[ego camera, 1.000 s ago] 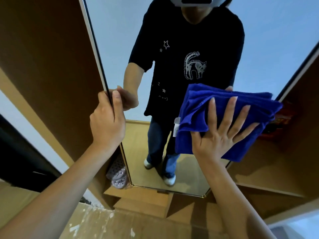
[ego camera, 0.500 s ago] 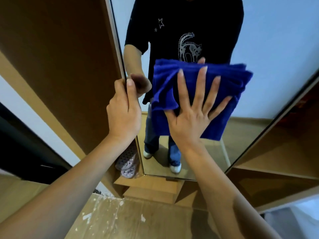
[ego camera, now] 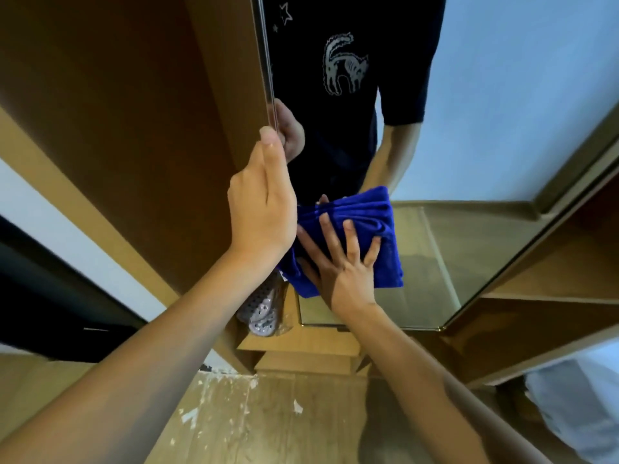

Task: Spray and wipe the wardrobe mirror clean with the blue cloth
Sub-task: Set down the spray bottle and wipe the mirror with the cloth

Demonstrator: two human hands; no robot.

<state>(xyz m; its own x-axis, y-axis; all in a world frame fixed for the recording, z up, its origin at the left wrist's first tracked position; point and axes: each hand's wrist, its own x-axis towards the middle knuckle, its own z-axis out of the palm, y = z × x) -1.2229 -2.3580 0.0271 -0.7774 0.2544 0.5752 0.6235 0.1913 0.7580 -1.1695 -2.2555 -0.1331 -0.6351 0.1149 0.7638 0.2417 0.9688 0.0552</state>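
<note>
My left hand (ego camera: 264, 209) grips the left edge of the wardrobe mirror (ego camera: 502, 112) to steady the door, while my right hand (ego camera: 341, 259), fingers spread flat, presses the blue cloth (ego camera: 368, 212) against the glass near its lower left corner. I judge the wiping well underway, no spray bottle in view. I can read no writing; the reflected shirt (ego camera: 335, 45) shows only a cat and stars.

Both bare forearms reach forward and up. The left hand (ego camera: 264, 209) grips with fingers curled out of sight, thumb raised. The right hand (ego camera: 345, 262) presses flat just beside it, fingers spread.
</note>
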